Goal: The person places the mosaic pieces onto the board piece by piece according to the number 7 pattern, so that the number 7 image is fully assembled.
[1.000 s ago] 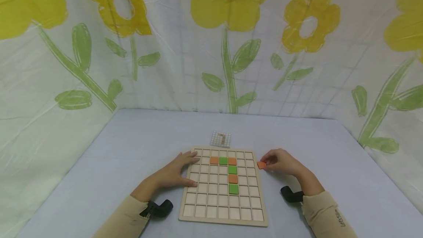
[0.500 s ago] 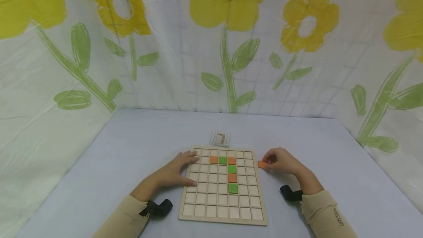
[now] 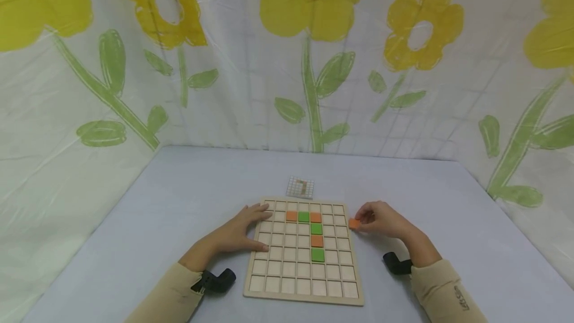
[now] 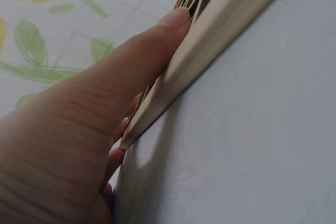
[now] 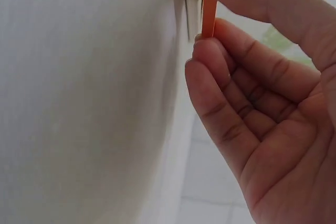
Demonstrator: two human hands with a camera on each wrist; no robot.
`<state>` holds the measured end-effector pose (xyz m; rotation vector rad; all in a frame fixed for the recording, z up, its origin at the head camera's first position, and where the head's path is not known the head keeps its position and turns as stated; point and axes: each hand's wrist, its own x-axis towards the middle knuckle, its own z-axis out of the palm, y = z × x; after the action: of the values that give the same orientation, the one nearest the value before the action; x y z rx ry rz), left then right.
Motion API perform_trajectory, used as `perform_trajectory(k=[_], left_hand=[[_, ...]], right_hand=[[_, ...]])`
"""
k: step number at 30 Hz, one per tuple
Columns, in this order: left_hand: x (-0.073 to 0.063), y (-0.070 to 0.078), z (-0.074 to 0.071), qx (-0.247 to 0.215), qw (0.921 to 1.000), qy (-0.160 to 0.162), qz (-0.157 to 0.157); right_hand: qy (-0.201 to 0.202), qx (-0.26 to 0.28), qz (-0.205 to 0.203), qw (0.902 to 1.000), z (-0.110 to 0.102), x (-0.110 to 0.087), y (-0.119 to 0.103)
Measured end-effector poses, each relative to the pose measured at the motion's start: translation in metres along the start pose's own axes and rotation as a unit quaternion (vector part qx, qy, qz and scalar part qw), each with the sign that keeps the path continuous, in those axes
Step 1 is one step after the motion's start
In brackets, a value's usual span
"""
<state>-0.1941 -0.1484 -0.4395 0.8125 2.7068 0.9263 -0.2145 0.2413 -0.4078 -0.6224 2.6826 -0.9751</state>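
Note:
A wooden grid board (image 3: 303,300) lies on the table, with orange and green square tiles set in some of its cells. Three orange tiles and three green ones form a hooked line, among them a green tile (image 3: 317,254) lowest down. My left hand (image 3: 235,232) rests on the board's left edge, fingers spread and thumb on the frame (image 4: 184,72). Just off the board's right edge, my right hand (image 3: 380,220) pinches an orange tile (image 3: 354,224) between thumb and fingers. In the right wrist view this orange tile (image 5: 209,14) shows edge-on, above the table surface.
Behind the board lies a small card (image 3: 300,187) printed with a grid and a hooked pattern. A pale cloth covers the table (image 3: 215,178). A hanging sheet with yellow flowers (image 3: 329,98) stands along the table's back edge.
The orange tile in my right hand has turned slightly while staying beside the board's right edge. My left hand and the tiles on the board keep their places.

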Motion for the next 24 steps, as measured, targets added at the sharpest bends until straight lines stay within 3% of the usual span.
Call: perform_trajectory(k=[10, 24], left_hand=[[0.001, 0.001, -0.001, 0.003, 1.0000, -0.004, 0.001], [0.001, -0.001, 0.000, 0.002, 0.9999, -0.001, 0.010]], right_hand=[[-0.028, -0.007, -0.049, 0.9984, 0.008, -0.002, -0.027], [-0.075, -0.026, -0.076, 0.9940, 0.023, -0.009, -0.067]])
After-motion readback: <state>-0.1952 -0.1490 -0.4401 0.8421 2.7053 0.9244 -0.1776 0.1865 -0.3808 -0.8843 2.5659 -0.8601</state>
